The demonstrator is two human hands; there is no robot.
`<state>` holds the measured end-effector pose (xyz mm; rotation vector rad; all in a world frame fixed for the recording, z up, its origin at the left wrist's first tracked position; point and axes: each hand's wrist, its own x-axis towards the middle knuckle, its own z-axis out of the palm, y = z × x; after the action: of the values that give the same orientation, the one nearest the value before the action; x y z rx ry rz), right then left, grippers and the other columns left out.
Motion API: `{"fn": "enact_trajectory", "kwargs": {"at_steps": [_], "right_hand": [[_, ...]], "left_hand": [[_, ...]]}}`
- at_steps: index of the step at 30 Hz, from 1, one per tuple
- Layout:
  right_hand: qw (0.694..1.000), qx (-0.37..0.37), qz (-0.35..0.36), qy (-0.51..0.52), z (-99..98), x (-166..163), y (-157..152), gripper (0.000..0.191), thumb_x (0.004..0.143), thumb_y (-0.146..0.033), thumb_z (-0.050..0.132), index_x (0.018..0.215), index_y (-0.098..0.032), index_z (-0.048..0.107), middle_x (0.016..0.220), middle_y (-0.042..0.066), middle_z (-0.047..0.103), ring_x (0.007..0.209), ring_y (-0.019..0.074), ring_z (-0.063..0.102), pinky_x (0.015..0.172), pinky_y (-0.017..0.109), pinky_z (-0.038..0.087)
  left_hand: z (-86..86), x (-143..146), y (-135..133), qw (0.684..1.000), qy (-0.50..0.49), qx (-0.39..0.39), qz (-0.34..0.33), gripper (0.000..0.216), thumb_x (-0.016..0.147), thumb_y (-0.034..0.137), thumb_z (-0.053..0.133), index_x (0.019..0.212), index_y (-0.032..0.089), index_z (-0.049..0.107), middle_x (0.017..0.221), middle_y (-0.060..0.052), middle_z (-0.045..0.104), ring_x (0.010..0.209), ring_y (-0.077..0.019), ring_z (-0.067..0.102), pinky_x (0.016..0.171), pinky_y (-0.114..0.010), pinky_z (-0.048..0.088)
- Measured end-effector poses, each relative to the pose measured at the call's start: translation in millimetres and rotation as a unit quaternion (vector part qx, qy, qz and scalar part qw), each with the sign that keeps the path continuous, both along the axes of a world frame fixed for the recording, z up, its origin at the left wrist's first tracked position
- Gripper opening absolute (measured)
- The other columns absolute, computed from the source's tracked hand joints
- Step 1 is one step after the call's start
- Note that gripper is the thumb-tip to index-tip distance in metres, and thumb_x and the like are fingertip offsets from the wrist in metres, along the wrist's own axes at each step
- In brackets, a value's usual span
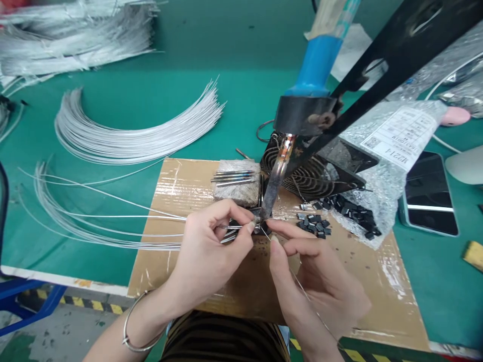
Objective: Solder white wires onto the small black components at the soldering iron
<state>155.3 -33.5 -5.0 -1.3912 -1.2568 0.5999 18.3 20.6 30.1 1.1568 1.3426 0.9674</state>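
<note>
Brown cardboard [370, 291] is laid over the green counter [241, 95], and above it both hands are held close together beneath a soldering iron [313, 65]. By the closed thumb and forefinger of the left hand [211, 236], a small metallic piece [257, 227] is pinched just beside the iron's tip; most of it is hidden, and whether it is touched by the tip cannot be told. In the right hand [313, 271], a thin silvery wire [265, 233] is gripped between thumb and forefinger, its end directed toward the same spot. The iron is held tip down by a black bracket [411, 45], near a round-grilled fan [317, 183]. Pale wires [158, 246] are spread leftward from the left hand, across the cardboard and onto the counter; beyond them, a thicker bundle of white wires [139, 141] is laid in a curve. Thin metal rods [234, 177] are rested on a greyish block [241, 195]. Small black pieces [312, 225] are scattered to the right of the tip, near a clear bubble-wrap bag [388, 186]. Farther right, a phone [430, 188] is placed on the counter.
</note>
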Motion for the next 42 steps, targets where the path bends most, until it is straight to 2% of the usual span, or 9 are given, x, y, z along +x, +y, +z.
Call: {"fn": "enact_trajectory", "kwargs": {"at_steps": [7, 14, 18, 24, 32, 37, 42], "right_hand": [[0.999, 0.035, -0.008, -0.025, 2.5, -3.8, 3.1, 0.022, 0.087, -0.001, 0.076, 0.085, -0.022, 0.067, 0.107, 0.002, 0.084, 0.093, 0.0159, 0.082, 0.086, 0.025, 0.063], [0.998, 0.043, -0.019, -0.033, 0.8, -4.5, 0.8, 0.020, 0.089, -0.005, 0.074, 0.086, -0.024, 0.068, 0.102, 0.004, 0.084, 0.092, 0.0214, 0.083, 0.081, 0.032, 0.067], [0.998, 0.044, -0.020, -0.037, -0.4, -4.0, 1.5, 0.020, 0.090, -0.005, 0.074, 0.085, -0.024, 0.067, 0.102, 0.004, 0.084, 0.092, 0.0214, 0.083, 0.083, 0.032, 0.067], [0.998, 0.039, -0.020, -0.047, 1.5, -4.1, 2.1, 0.021, 0.088, -0.004, 0.076, 0.087, -0.023, 0.068, 0.102, 0.003, 0.084, 0.091, 0.0204, 0.083, 0.083, 0.031, 0.067], [0.997, 0.044, -0.025, -0.057, 2.1, -4.6, 1.8, 0.020, 0.088, -0.005, 0.077, 0.087, -0.023, 0.069, 0.103, 0.004, 0.085, 0.087, 0.0206, 0.083, 0.081, 0.032, 0.068], [0.996, 0.048, -0.023, -0.068, 1.3, -3.7, 2.4, 0.021, 0.087, -0.003, 0.077, 0.087, -0.023, 0.069, 0.102, 0.003, 0.085, 0.086, 0.0180, 0.083, 0.081, 0.029, 0.067], [0.997, 0.053, -0.029, -0.056, -0.8, -4.8, 3.0, 0.020, 0.088, -0.005, 0.076, 0.088, -0.024, 0.070, 0.101, 0.004, 0.084, 0.088, 0.0206, 0.083, 0.080, 0.032, 0.068]], "left_hand": [[3.4, 0.0, -1.2, 1.000, 0.017, 0.002, -0.008, 0.010, 0.081, 0.014, 0.069, 0.072, 0.018, 0.066, 0.079, -0.004, 0.075, 0.068, -0.0143, 0.067, 0.061, -0.024, 0.050], [3.9, -0.6, -2.0, 1.000, 0.026, 0.004, -0.010, 0.010, 0.081, 0.015, 0.068, 0.071, 0.018, 0.066, 0.079, -0.004, 0.075, 0.067, -0.0151, 0.067, 0.058, -0.025, 0.048], [1.7, 1.2, -0.9, 1.000, 0.023, 0.003, -0.009, 0.010, 0.080, 0.014, 0.068, 0.071, 0.018, 0.066, 0.080, -0.005, 0.075, 0.071, -0.0156, 0.068, 0.063, -0.026, 0.052], [2.5, 0.9, -0.6, 0.999, 0.040, 0.000, -0.013, 0.010, 0.081, 0.017, 0.068, 0.072, 0.018, 0.066, 0.079, -0.005, 0.075, 0.067, -0.0159, 0.067, 0.056, -0.026, 0.047], [2.3, -1.1, -3.7, 0.999, 0.042, 0.005, -0.013, 0.010, 0.082, 0.017, 0.068, 0.072, 0.018, 0.066, 0.079, -0.005, 0.074, 0.068, -0.0161, 0.068, 0.056, -0.026, 0.047], [2.5, 0.3, -2.7, 0.999, 0.046, 0.002, -0.011, 0.010, 0.081, 0.017, 0.067, 0.071, 0.019, 0.065, 0.078, -0.005, 0.074, 0.067, -0.0159, 0.067, 0.056, -0.026, 0.046], [1.7, 1.1, -2.7, 0.999, 0.050, 0.006, -0.011, 0.010, 0.081, 0.017, 0.067, 0.072, 0.019, 0.065, 0.079, -0.004, 0.075, 0.066, -0.0155, 0.066, 0.055, -0.026, 0.046]]}}
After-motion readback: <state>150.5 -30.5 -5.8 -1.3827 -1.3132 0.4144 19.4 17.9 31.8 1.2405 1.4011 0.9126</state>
